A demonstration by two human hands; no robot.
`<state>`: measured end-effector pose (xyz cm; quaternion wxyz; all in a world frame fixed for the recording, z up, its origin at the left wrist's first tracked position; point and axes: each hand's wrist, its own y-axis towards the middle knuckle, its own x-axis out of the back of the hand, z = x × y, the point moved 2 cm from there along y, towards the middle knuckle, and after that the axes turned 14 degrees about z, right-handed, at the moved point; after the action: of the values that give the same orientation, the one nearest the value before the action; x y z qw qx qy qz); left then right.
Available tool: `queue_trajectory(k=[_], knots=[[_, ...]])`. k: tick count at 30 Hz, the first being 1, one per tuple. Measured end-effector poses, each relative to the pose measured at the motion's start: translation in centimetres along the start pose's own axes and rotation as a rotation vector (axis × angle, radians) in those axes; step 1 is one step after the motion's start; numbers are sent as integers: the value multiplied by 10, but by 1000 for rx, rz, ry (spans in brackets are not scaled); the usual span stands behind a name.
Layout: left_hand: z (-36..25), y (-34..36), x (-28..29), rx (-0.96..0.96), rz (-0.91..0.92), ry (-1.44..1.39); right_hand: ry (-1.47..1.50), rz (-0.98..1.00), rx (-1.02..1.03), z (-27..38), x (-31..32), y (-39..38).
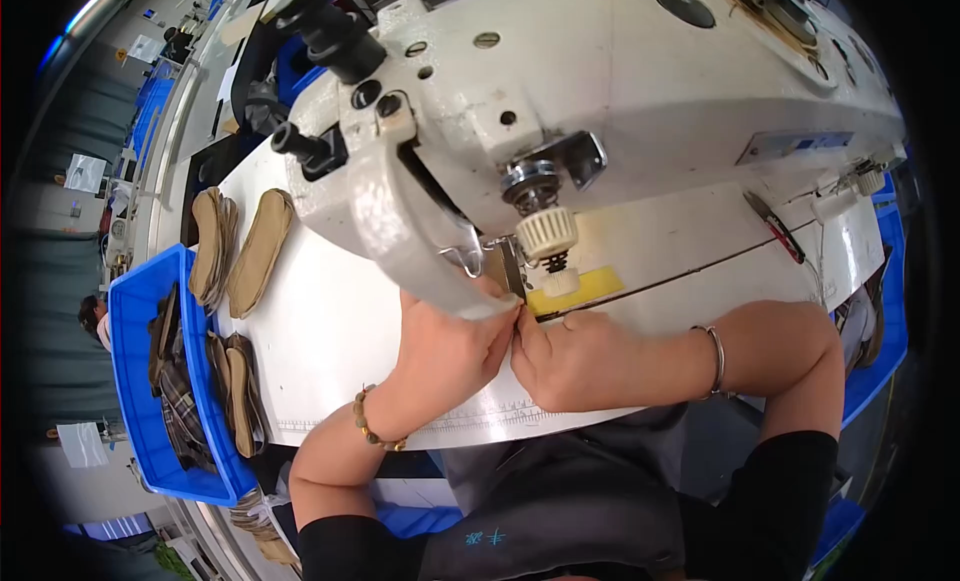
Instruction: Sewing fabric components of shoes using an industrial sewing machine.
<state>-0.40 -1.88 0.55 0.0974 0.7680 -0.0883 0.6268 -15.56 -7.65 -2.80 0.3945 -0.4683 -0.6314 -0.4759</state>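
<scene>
A white sewing machine [640, 91] fills the top of the view, its curved white lever [385, 221] reaching down over my left hand. Under the needle area lies a small brown fabric piece [508, 268], mostly covered by my fingers and the machine. My left hand [448, 346] is closed, its fingertips at the near end of the piece and partly behind the lever. Against it my right hand [580, 359] is closed too, thumb and forefinger pinched at the same spot. The fingertips of both hands meet just in front of the needle; the exact grip is hidden.
Stacks of tan sole-shaped pieces [262, 251] lie on the white table [320, 351] at the left. A blue bin [120, 346] there holds plaid fabric. Red-handled snips [775, 226] rest at the right, near another blue bin [890, 321]. A yellow patch [590, 286] marks the machine bed.
</scene>
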Motion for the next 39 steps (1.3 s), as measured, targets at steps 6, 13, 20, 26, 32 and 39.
queue_trajectory(k=[6, 13, 20, 26, 32, 39], knots=[[18, 13, -5, -2, -111, -59, 143, -101, -76, -13, -12, 8], [25, 8, 12, 82, -55, 5, 233, -127, -141, -21, -10, 10], [23, -1, 22, 75, -11, -4, 285, -113, -123, -20, -11, 10], [20, 4, 18, 48, 10, -34, 308, -93, -135, -17, -12, 8], [17, 6, 20, -25, 33, 118, 311, -91, -117, -17, -9, 8], [27, 6, 12, -11, 50, 122, 271, -80, -132, -17, -6, 9]])
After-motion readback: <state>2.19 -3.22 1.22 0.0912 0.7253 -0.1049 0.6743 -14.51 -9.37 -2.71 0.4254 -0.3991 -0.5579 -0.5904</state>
